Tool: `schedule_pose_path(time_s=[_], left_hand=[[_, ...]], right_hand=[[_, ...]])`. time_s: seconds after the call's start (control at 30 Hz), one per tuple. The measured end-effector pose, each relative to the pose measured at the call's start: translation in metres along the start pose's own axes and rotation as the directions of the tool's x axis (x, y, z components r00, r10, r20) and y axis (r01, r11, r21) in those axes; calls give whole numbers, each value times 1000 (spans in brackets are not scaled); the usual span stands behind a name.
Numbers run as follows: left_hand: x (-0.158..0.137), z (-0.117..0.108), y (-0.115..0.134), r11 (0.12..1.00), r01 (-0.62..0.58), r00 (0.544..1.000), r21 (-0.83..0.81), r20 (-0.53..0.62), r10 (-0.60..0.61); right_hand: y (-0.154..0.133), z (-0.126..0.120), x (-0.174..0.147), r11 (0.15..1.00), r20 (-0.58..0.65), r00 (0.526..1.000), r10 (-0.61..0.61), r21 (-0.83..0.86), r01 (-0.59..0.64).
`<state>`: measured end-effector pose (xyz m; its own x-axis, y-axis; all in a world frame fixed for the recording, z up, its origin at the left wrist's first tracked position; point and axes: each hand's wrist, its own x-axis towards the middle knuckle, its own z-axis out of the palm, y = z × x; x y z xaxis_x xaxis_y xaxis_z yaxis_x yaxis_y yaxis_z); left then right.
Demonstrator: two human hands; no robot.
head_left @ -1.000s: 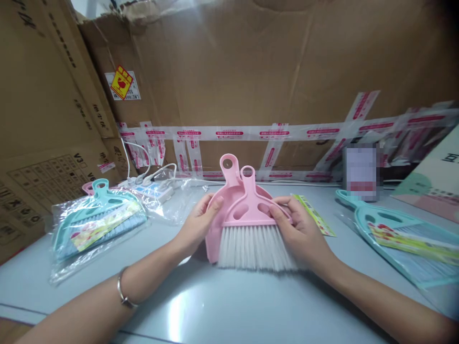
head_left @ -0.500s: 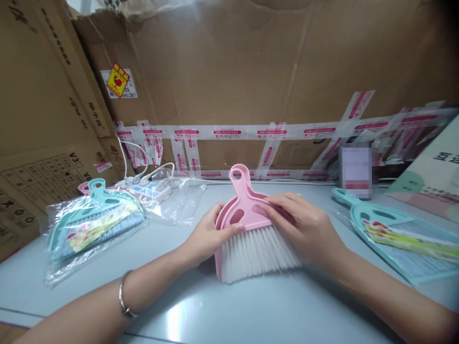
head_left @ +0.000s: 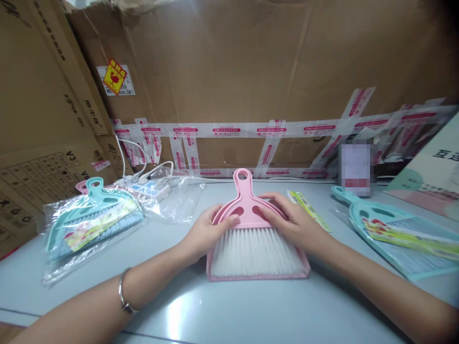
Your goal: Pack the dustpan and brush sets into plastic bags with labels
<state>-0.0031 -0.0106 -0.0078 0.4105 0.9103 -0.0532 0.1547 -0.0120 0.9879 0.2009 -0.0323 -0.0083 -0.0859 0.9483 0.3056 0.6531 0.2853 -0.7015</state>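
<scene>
A pink hand brush (head_left: 246, 215) with white bristles lies nested in a pink dustpan (head_left: 258, 277), in the middle of the table. The pan's rim shows around the bristles, and both handles point away from me. My left hand (head_left: 206, 231) grips the left side of the pair, thumb on the brush head. On the other side my right hand (head_left: 296, 222) holds them, its thumb near the right hole of the brush and its fingers around the edge. Behind my right hand lies a yellow-green label strip (head_left: 309, 210).
At left, a teal brush-and-dustpan set (head_left: 95, 215) sits in clear plastic. Another teal set (head_left: 405, 234) lies at right. Behind are a power strip (head_left: 152, 191) with white cables, a pixelated upright device (head_left: 355, 167) and a large cardboard box (head_left: 222, 62).
The brush has been squared up within the dustpan, whose front edge now shows below the bristles. My right hand has shifted slightly, and more of the label strip shows behind it.
</scene>
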Motion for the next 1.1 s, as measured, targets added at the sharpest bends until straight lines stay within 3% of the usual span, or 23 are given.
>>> schedule_pose_path(time_s=[0.1,0.4,0.53,0.63,0.8,1.1], left_hand=[[0,-2,0,1000,25,998,-10,54,-25],[1,-3,0,992,-19,998,129,54,12],[1,-5,1,990,-8,998,139,55,1],[-1,-4,2,985,-16,998,171,63,5],[-7,6,3,972,-40,987,232,161,2],[-6,7,-2,968,-12,981,251,191,-38]], right_hand=[[-2,1,-1,996,114,993,-43,81,34],[0,11,-6,998,131,990,-45,47,39],[-1,10,-4,992,126,990,-57,116,42],[-6,4,-1,985,158,987,10,171,-37],[-15,-3,0,971,234,956,179,113,-210],[-5,12,-2,983,210,963,168,41,-181]])
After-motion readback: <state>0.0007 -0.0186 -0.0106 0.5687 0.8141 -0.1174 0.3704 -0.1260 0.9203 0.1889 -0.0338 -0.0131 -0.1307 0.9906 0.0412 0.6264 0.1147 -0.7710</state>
